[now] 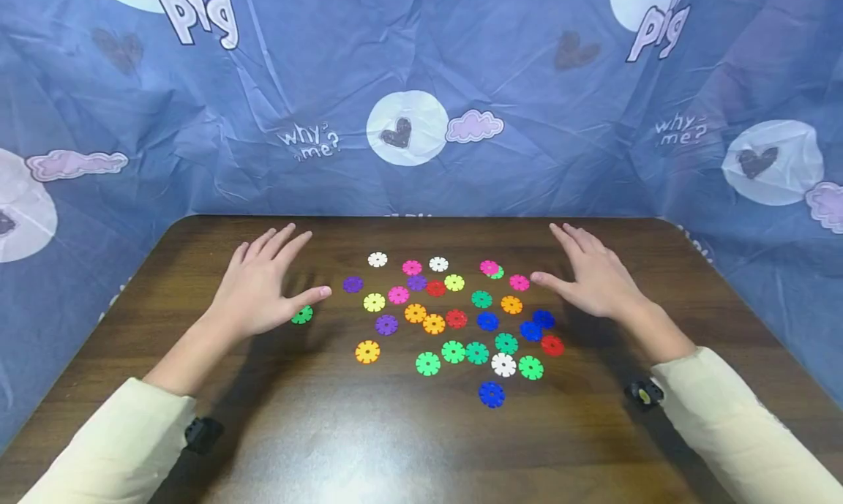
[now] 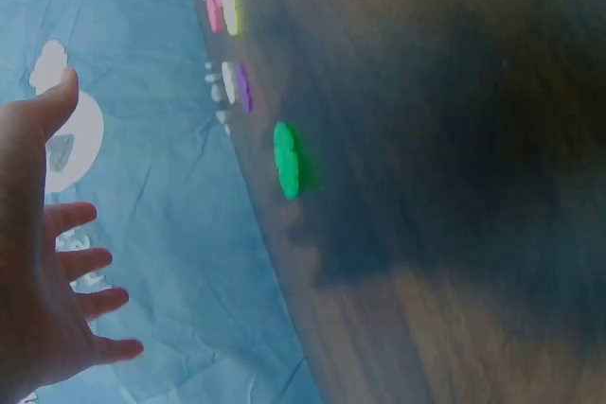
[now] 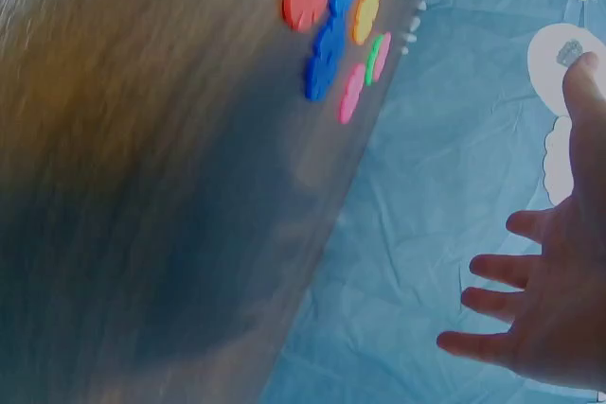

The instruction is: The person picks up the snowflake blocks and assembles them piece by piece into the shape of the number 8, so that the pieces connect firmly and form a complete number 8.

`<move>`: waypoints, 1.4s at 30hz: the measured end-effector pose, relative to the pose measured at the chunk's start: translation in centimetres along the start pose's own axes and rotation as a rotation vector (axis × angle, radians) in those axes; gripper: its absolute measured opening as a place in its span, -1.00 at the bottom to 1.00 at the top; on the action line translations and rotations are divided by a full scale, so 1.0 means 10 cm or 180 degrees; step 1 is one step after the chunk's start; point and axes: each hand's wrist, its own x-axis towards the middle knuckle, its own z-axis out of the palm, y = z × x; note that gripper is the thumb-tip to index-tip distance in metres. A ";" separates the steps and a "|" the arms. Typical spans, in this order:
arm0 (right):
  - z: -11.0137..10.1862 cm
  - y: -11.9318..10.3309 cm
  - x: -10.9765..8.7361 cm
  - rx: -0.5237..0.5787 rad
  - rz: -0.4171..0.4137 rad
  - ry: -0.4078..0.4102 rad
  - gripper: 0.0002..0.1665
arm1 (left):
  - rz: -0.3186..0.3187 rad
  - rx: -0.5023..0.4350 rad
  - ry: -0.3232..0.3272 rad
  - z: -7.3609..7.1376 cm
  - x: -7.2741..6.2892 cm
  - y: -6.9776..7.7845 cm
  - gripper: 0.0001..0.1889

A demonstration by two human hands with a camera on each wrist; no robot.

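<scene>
One grn disc (image 1: 302,317) partly hidden by L hand (image 1: 258,290), head cam.

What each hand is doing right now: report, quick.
Left hand: open, holding nothing, near a green disc.
Right hand: open, holding nothing, near a pink disc.

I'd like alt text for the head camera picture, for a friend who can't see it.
A person's left hand and right hand, both empty, are raised above a brown table, with colorful notched discs scattered mostly between them. Behind is a wrinkled blue backdrop printed with hearts, clouds and the words "pig" and "why me?"
</scene>
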 end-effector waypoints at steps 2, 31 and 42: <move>0.02 -0.04 0.00 0.0060 -0.0056 -0.0006 0.06 | 0.0102 -0.0045 0.0053 0.03 0.00 0.03 -0.11; 0.30 -0.74 -0.20 0.0798 -0.1086 -0.0581 -0.41 | 0.1125 -0.0798 -0.1054 0.54 0.04 1.12 -0.63; 0.32 -0.84 -0.31 0.0932 -0.1201 -0.0913 -0.46 | 0.1203 -0.0819 -0.1144 0.60 0.00 1.21 -0.63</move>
